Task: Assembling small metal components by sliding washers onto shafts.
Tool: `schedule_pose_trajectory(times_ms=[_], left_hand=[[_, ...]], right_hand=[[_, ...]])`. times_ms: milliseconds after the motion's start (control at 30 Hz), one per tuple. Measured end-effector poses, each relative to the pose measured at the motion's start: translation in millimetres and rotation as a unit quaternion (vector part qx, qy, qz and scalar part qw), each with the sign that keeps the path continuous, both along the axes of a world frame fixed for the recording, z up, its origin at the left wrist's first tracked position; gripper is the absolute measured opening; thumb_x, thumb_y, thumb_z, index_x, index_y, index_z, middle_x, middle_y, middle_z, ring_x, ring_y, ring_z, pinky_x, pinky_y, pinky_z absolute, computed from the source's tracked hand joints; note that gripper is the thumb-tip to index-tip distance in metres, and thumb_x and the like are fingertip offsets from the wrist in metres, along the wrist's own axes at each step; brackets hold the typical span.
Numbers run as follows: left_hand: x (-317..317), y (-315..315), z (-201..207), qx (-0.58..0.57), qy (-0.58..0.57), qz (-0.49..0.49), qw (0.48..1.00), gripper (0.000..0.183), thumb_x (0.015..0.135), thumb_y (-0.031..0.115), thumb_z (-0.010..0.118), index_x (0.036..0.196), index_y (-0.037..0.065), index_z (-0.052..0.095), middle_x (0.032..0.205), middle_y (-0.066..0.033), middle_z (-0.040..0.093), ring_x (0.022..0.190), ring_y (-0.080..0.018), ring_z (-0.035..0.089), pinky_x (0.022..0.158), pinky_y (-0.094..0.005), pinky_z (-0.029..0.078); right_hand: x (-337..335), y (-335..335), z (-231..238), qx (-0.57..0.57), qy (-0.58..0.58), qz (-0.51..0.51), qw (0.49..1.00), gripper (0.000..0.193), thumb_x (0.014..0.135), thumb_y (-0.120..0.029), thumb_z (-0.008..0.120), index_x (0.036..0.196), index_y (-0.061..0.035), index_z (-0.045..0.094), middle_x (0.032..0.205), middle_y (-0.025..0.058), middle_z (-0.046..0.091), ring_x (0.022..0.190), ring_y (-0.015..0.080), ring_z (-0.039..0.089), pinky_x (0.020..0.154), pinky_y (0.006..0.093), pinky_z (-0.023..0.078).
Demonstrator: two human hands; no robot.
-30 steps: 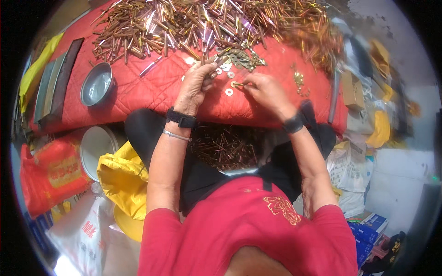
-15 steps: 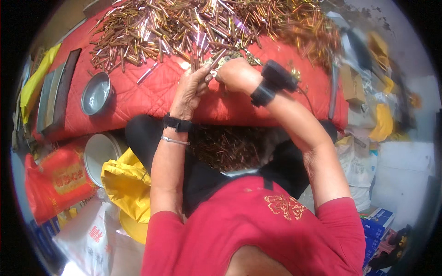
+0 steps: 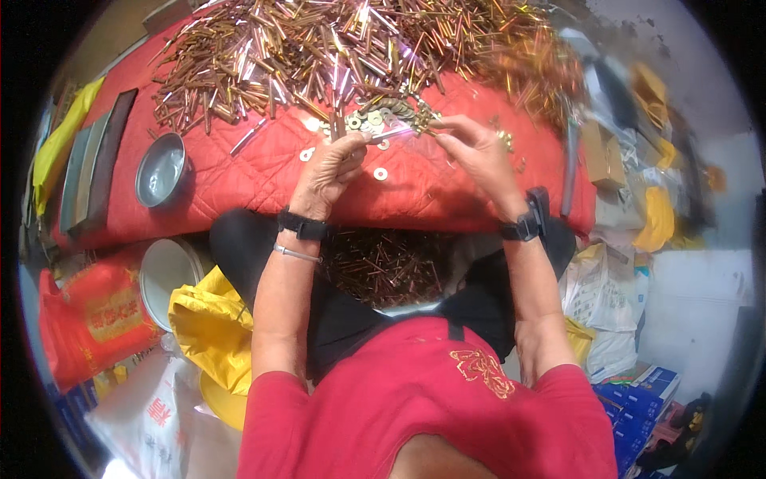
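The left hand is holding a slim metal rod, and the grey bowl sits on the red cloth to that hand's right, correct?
Not quite: the head view shows the grey bowl on the red cloth to the left of the left hand. That hand is indeed holding a slim metal rod.

Metal rods [image 3: 279,64] glossy; quilted cloth [image 3: 259,172] matt.
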State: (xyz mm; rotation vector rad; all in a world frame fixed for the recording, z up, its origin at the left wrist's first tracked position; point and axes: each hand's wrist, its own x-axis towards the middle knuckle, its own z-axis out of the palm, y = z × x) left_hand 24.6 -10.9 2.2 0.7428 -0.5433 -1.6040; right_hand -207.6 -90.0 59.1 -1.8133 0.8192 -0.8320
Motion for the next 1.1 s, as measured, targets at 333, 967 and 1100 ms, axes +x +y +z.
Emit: schedule_pose_trajectory(times_ms=[333, 967, 1100], left_hand=[[-6, -1, 4, 0.013, 0.000, 0.025, 1.000, 0.009, 0.087, 0.010, 0.062, 0.089, 0.001, 0.064, 0.056, 0.0100, 0.039, 0.041, 0.0010, 0.029, 0.036, -0.0165, 0.020], [-16, -12, -8, 0.033, 0.151, 0.172, 0.973, 0.024, 0.093, 0.019, 0.058, 0.103, -0.003, 0.057, 0.063, 0.0042, 0.039, 0.048, -0.0026, 0.032, 0.039, -0.0172, 0.024], [-15, -10, -9, 0.090, 0.091, 0.227, 0.965, 0.027, 0.090, 0.020, 0.063, 0.105, -0.002, 0.057, 0.073, 0.0009, 0.052, 0.055, -0.0043, 0.046, 0.044, -0.0153, 0.035]], right_hand=[[1, 4, 0, -0.019, -0.020, -0.017, 0.999, 0.018, 0.088, -0.011, 0.063, 0.105, -0.0080, 0.068, 0.072, -0.0026, 0.057, 0.063, 0.0045, 0.050, 0.057, 0.0230, 0.042], [41, 30, -30, -0.048, -0.008, -0.075, 0.996, 0.010, 0.082, -0.007, 0.064, 0.090, -0.0032, 0.067, 0.084, 0.0054, 0.060, 0.067, 0.0117, 0.057, 0.061, 0.0285, 0.047], [76, 34, -22, -0.147, -0.080, -0.152, 0.974, 0.015, 0.082, -0.005, 0.062, 0.097, -0.0013, 0.064, 0.090, 0.0082, 0.055, 0.082, 0.0183, 0.057, 0.072, 0.0295, 0.046]])
